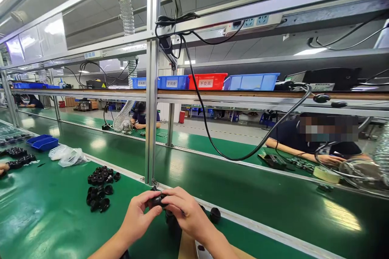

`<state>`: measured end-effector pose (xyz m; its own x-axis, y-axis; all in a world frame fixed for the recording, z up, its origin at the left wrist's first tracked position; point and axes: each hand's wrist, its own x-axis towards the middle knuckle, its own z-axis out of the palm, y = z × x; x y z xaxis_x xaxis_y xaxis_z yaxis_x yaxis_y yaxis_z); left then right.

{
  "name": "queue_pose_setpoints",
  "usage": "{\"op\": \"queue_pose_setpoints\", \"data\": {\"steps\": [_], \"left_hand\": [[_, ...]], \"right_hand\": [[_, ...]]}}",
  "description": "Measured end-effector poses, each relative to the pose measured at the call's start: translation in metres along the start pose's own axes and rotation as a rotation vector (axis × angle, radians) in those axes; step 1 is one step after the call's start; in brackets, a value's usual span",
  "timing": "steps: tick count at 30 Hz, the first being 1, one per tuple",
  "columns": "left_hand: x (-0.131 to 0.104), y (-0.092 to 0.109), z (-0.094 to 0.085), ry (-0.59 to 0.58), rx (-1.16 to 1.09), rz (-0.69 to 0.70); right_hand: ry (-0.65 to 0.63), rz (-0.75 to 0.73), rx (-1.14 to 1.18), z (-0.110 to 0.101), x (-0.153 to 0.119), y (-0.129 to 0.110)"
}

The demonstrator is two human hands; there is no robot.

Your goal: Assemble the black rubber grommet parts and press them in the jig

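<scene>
Between my two hands, above the near edge of the green bench, is a small black rounded plastic part [158,199]. My left hand [138,214] grips it from the left with thumb and fingers. From the right, my right hand [185,210] has its fingers closed over the same part and hides much of it. Below my hands stands a dark object [172,222], mostly covered by them. A loose black cup-shaped part [215,215] lies just right of my right hand. To the left, a cluster of similar black parts [100,182] rests on the bench.
A metal post [151,129] rises beyond my hands, and a black cable [206,129] hangs from the frame. Clear plastic bags [68,155] and blue trays [44,143] lie left. A red bin [207,81] sits on the shelf. Co-workers sit across the line; another person's hand shows far left.
</scene>
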<state>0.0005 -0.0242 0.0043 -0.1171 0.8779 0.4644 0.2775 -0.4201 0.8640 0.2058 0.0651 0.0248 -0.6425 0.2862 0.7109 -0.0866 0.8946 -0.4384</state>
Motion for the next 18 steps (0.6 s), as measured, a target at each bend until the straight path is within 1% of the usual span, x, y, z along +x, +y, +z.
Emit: {"op": "queue_pose_setpoints", "data": {"steps": [2, 6, 8, 11, 15, 18], "left_hand": [[-0.001, -0.001, 0.000, 0.017, 0.000, 0.013], [-0.003, 0.000, 0.000, 0.046, 0.086, 0.070], [-0.003, 0.001, 0.000, 0.046, 0.094, 0.078], [-0.002, -0.001, 0.000, 0.032, 0.045, 0.068], [-0.002, -0.010, -0.002, 0.017, -0.053, 0.000], [0.002, -0.016, -0.004, 0.016, -0.024, 0.026]], "right_hand": [[-0.011, 0.031, -0.020, -0.001, 0.000, -0.003], [-0.038, 0.197, -0.040, -0.005, -0.001, -0.011], [-0.059, 0.220, -0.030, -0.006, -0.001, -0.012], [-0.075, 0.163, -0.010, -0.006, 0.001, -0.011], [-0.076, 0.048, -0.054, -0.007, 0.004, -0.007], [-0.099, 0.038, -0.148, -0.007, 0.005, -0.008]]}}
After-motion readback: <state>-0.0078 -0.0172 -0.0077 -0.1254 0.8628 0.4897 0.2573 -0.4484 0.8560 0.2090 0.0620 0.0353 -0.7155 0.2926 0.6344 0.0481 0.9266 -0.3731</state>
